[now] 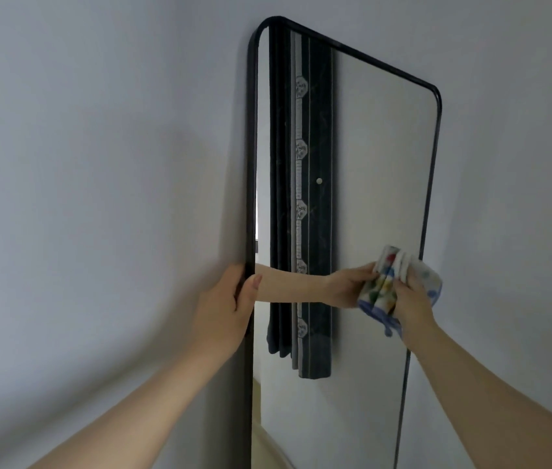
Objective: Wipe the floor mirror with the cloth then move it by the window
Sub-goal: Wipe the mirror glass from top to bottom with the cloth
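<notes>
A tall floor mirror [379,170] with a thin black frame and rounded corners leans against a pale wall. My left hand [227,306] grips the frame's left edge at mid height, thumb on the front. My right hand [409,299] holds a bunched white cloth [423,272] with colourful print and presses it on the glass near the right edge. The glass reflects my right hand, its forearm and the cloth.
The pale wall [98,164] fills the view on both sides of the mirror. In the glass I see a reflected dark patterned curtain [301,198], a sliver of bright window at the left edge and a strip of light floor at the bottom.
</notes>
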Motion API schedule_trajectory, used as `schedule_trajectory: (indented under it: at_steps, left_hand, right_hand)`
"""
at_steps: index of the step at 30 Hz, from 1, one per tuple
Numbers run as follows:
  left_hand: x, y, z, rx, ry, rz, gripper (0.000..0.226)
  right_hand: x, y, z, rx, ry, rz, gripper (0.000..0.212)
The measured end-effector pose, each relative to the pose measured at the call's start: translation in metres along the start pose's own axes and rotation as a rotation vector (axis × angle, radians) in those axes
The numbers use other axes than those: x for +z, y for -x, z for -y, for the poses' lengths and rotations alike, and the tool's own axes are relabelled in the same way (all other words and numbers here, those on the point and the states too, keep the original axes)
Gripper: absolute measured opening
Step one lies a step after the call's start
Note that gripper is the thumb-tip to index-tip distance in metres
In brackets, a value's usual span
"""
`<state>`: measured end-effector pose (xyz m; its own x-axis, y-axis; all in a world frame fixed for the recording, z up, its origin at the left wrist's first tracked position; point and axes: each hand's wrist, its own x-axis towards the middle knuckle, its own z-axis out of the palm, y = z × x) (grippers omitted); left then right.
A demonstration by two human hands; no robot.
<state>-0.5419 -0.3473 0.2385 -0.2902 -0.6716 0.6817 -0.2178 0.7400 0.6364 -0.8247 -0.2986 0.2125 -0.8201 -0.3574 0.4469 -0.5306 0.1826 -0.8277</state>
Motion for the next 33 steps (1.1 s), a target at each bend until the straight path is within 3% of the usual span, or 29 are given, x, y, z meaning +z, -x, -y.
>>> schedule_trajectory:
  at_steps: [3, 6, 9, 10, 13, 15, 18, 20, 25, 30, 33]
  left_hand:
    - [0.002, 0.0, 0.0, -0.02, -0.011, -0.018, 0.02]
    - [0.004, 0.0, 0.002, -0.001, -0.013, -0.036, 0.018]
    - [0.005, -0.001, 0.004, -0.002, -0.001, -0.023, 0.019]
    - [0.006, -0.001, 0.005, -0.011, 0.008, -0.011, 0.017]
    - [0.009, -0.002, 0.009, -0.065, 0.051, 0.039, 0.014]
    - [0.01, -0.001, 0.01, -0.086, 0.065, 0.056, 0.013]
    - [0.008, 0.002, 0.013, -0.086, 0.052, 0.045, 0.014]
    - [0.008, 0.002, 0.015, -0.125, 0.093, 0.094, 0.013]
    - [0.004, 0.005, 0.014, -0.128, 0.086, 0.128, 0.024]
    - [0.005, 0.006, 0.015, -0.171, 0.133, 0.153, 0.028]
    - [0.007, 0.006, 0.015, -0.148, 0.105, 0.128, 0.029]
  right_hand:
    - [0.01, 0.038, 0.021, -0.108, 0.01, -0.015, 0.03]
    - [0.039, 0.098, 0.034, -0.643, -0.012, -0.043, 0.031]
    - [0.045, 0.104, 0.015, -0.894, 0.247, 0.019, 0.046]
    - [0.039, 0.089, 0.015, -0.883, 0.268, -0.016, 0.048]
    - [0.015, 0.056, 0.037, -0.45, -0.008, 0.011, 0.059]
    - [0.019, 0.068, 0.052, -0.348, -0.078, 0.041, 0.059]
    - [0.037, 0.13, 0.06, -0.645, -0.044, 0.069, 0.039]
    - [0.038, 0.137, 0.057, -0.742, 0.004, 0.089, 0.033]
    - [0.031, 0.097, 0.077, -0.386, -0.135, -0.02, 0.03]
    - [0.036, 0.135, 0.061, -0.682, -0.029, 0.09, 0.032]
    - [0.035, 0.119, 0.067, -0.605, 0.005, 0.043, 0.03]
